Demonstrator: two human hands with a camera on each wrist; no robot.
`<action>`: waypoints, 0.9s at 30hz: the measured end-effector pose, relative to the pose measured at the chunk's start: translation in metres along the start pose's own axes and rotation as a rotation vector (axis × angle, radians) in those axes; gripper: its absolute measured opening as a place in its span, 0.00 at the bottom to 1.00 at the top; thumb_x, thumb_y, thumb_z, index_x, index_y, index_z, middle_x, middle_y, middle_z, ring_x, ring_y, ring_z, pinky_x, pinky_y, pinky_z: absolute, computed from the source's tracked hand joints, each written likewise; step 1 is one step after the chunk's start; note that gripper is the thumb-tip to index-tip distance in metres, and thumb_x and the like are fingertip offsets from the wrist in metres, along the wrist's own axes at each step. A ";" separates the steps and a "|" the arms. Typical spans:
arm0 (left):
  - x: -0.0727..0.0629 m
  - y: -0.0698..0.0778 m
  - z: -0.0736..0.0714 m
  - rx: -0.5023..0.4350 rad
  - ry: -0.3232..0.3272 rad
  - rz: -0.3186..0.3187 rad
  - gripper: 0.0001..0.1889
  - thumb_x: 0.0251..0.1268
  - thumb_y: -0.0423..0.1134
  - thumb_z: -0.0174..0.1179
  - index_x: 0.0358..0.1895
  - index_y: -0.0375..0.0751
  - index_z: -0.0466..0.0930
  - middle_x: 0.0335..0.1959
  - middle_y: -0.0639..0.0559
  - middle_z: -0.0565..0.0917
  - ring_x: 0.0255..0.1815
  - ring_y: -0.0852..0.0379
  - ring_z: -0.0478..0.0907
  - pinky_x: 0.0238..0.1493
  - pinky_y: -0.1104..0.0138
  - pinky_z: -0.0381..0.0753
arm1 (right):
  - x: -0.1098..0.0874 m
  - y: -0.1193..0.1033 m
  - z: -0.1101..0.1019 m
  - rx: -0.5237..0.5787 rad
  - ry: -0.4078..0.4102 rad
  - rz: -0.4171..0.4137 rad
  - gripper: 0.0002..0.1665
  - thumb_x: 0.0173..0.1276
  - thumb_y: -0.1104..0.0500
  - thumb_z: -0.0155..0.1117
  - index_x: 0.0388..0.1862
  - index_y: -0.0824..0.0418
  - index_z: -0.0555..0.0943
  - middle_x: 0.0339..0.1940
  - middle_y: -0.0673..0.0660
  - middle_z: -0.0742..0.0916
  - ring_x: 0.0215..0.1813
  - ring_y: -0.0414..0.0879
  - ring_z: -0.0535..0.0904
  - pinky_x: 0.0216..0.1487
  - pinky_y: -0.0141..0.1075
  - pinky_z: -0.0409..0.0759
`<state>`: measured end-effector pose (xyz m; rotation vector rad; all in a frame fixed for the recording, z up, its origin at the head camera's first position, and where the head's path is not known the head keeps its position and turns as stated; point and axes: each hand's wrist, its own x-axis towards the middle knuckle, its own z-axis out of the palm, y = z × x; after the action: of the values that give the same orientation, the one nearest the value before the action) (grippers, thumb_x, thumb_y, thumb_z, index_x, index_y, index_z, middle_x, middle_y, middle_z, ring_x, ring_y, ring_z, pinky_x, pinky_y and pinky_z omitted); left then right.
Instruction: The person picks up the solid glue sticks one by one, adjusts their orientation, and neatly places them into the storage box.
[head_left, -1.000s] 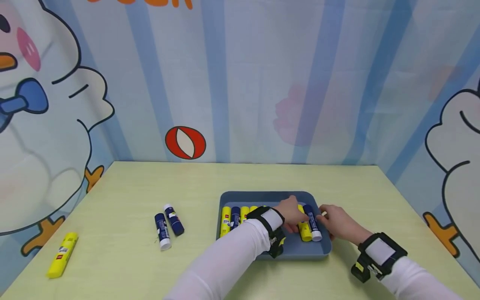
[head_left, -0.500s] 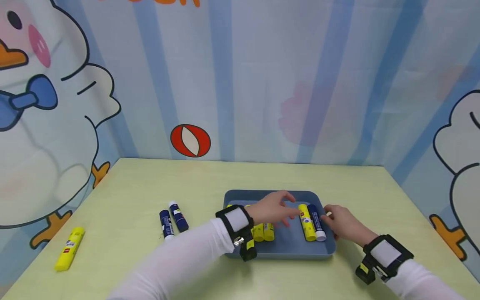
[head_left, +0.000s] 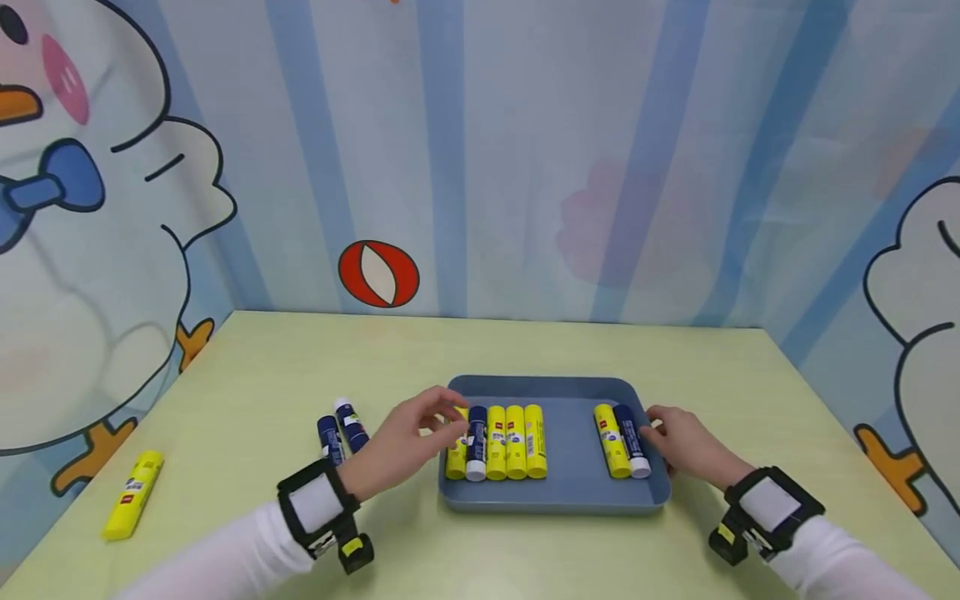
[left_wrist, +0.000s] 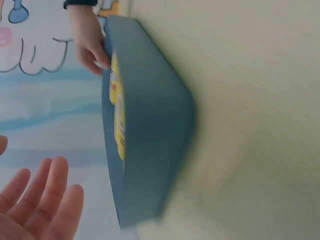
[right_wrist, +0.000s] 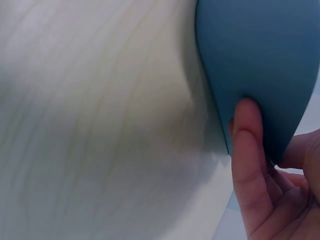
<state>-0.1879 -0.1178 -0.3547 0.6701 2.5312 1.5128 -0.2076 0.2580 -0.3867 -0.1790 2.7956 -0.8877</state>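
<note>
A blue-grey tray (head_left: pixel 555 507) sits on the table. My right hand (head_left: pixel 690 446) grips its right wall, fingers (right_wrist: pixel 247 165) against the outside and thumb over the rim. My left hand (head_left: pixel 408 437) is at the tray's left edge, holding nothing; its fingers (left_wrist: pixel 52 185) are spread in the left wrist view. Along the left inside the tray lie several glue sticks side by side, yellow ones (head_left: pixel 516 442) and a navy one (head_left: pixel 477 446) with a white cap. A yellow glue stick (head_left: pixel 612 442) and a navy glue stick (head_left: pixel 632 442) lie together at its right end.
Two navy glue sticks (head_left: pixel 350 423) lie on the table left of the tray, partly hidden behind my left hand. A yellow glue stick (head_left: pixel 132 496) lies near the table's left edge. A printed cloth backdrop (head_left: pixel 517 167) stands behind and beside the table (head_left: pixel 300 350).
My left hand has moved left, from beside the right-end glue sticks to the tray's left edge, uncovering the row inside. The right hand has stayed at the tray's right wall.
</note>
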 end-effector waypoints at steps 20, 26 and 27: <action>-0.045 -0.080 -0.101 0.622 0.227 -0.467 0.56 0.52 0.76 0.54 0.67 0.28 0.51 0.51 0.27 0.75 0.21 0.54 0.74 0.19 0.63 0.66 | 0.000 0.004 0.004 0.013 0.010 0.007 0.13 0.74 0.66 0.52 0.50 0.76 0.71 0.35 0.64 0.84 0.20 0.46 0.78 0.22 0.39 0.79; -0.044 -0.090 -0.095 0.717 0.173 -0.467 0.60 0.44 0.76 0.60 0.65 0.27 0.54 0.41 0.31 0.77 0.19 0.53 0.72 0.17 0.64 0.62 | 0.000 0.002 0.001 0.016 0.013 -0.001 0.13 0.74 0.66 0.52 0.50 0.76 0.71 0.35 0.65 0.84 0.20 0.47 0.78 0.22 0.40 0.79; -0.044 -0.090 -0.094 0.731 0.164 -0.464 0.59 0.44 0.76 0.61 0.65 0.26 0.55 0.38 0.33 0.77 0.20 0.53 0.72 0.18 0.63 0.63 | 0.000 0.002 0.001 0.016 0.013 0.002 0.13 0.75 0.66 0.52 0.50 0.76 0.71 0.35 0.65 0.84 0.20 0.46 0.78 0.22 0.40 0.79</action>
<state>-0.2068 -0.2492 -0.3908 -0.0197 3.0604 0.4983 -0.2072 0.2592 -0.3884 -0.1685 2.7994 -0.9138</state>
